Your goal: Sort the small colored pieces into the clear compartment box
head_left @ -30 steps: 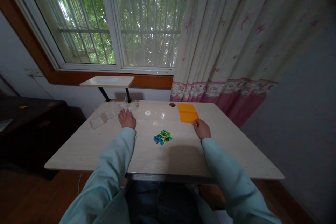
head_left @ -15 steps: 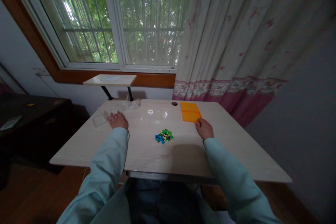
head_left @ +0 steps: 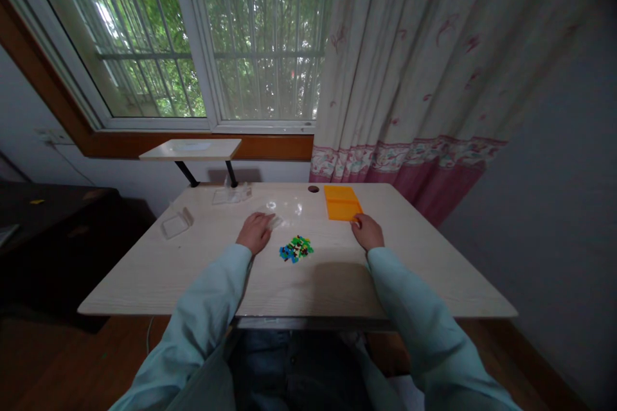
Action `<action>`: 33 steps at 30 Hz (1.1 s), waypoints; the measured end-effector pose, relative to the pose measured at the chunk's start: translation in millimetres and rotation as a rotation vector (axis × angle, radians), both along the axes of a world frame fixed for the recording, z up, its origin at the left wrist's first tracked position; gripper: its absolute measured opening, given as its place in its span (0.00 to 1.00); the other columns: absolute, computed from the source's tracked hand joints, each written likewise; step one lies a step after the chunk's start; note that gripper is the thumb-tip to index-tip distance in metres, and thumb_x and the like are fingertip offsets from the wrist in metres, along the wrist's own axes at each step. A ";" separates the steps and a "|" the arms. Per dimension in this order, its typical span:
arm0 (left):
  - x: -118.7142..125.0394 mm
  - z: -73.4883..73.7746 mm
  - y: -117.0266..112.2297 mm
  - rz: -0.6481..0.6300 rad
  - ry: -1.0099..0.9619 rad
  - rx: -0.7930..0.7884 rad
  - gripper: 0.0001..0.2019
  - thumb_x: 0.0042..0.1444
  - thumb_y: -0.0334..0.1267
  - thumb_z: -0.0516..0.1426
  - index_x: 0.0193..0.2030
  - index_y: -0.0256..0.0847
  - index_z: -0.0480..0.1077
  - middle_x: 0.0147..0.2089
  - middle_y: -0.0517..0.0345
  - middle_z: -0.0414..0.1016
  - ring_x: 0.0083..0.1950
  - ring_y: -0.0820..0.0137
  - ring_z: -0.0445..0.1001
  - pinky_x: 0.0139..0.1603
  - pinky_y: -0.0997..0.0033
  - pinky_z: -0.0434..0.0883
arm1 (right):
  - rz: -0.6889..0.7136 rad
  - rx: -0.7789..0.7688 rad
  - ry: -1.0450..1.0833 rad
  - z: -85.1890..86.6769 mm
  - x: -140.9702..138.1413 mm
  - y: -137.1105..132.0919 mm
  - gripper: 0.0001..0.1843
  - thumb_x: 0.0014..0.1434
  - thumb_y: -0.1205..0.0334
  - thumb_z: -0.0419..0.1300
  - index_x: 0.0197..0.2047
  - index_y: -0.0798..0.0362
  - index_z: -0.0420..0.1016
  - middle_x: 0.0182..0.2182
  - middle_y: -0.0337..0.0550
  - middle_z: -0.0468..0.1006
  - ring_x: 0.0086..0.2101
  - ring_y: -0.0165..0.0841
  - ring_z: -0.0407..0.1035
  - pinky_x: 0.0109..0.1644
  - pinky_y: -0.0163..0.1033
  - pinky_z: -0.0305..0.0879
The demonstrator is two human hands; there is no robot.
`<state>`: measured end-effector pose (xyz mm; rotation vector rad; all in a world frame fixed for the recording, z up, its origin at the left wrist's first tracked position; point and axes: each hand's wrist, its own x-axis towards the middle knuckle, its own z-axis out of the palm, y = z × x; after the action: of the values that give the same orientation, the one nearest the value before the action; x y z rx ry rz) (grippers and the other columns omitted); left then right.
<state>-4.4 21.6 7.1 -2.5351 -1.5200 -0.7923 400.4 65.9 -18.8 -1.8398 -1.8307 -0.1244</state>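
Note:
On the table lies a small heap of blue, green, yellow and dark building bricks [head_left: 296, 249]. To its upper left, my left hand [head_left: 255, 232] is closed, with a small see-through plastic piece [head_left: 276, 221] at its fingertips; its exact kind is unclear. My right hand [head_left: 367, 231] has its fingers closed on the near right corner of a flat orange plastic panel [head_left: 341, 201], which rests on the table and has a line across its middle.
A clear plastic frame or box [head_left: 176, 225] lies at the table's left, with more clear plastic packaging [head_left: 232, 194] behind. A raised shelf [head_left: 191, 149] stands at the back left. A round cable hole [head_left: 313, 189] pierces the table [head_left: 434, 276] near the orange panel.
My left hand has moved right, from beside the clear frame to near the bricks, with the see-through piece at its fingertips. My right hand stays at the orange panel's corner. The view has shifted slightly.

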 end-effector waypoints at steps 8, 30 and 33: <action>-24.7 1.8 -4.9 0.278 -0.020 0.047 0.11 0.52 0.40 0.59 0.42 0.46 0.78 0.46 0.49 0.69 0.52 0.55 0.64 0.55 0.54 0.64 | 0.010 -0.008 -0.019 4.3 -1.5 -2.3 0.18 0.60 0.60 0.52 0.50 0.56 0.74 0.49 0.53 0.76 0.47 0.40 0.70 0.53 0.42 0.62; 54.1 -21.2 42.7 -0.132 -0.369 -0.005 0.12 0.56 0.29 0.54 0.43 0.39 0.77 0.42 0.52 0.68 0.44 0.68 0.70 0.50 0.65 0.72 | 0.270 -0.035 -0.050 12.3 -18.8 -17.2 0.16 0.57 0.63 0.54 0.48 0.46 0.76 0.52 0.42 0.77 0.58 0.41 0.63 0.65 0.58 0.45; 61.0 -25.0 52.0 -0.176 -0.355 0.011 0.12 0.56 0.29 0.54 0.42 0.38 0.77 0.42 0.51 0.69 0.45 0.67 0.70 0.51 0.63 0.72 | 0.310 -0.037 -0.072 13.3 -20.4 -17.8 0.17 0.58 0.62 0.54 0.49 0.46 0.76 0.51 0.41 0.77 0.58 0.40 0.62 0.65 0.55 0.45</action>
<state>56.6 73.6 -17.9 -2.6540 -1.3777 -1.3312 380.0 48.1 -5.5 -1.5688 -2.1557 -0.0440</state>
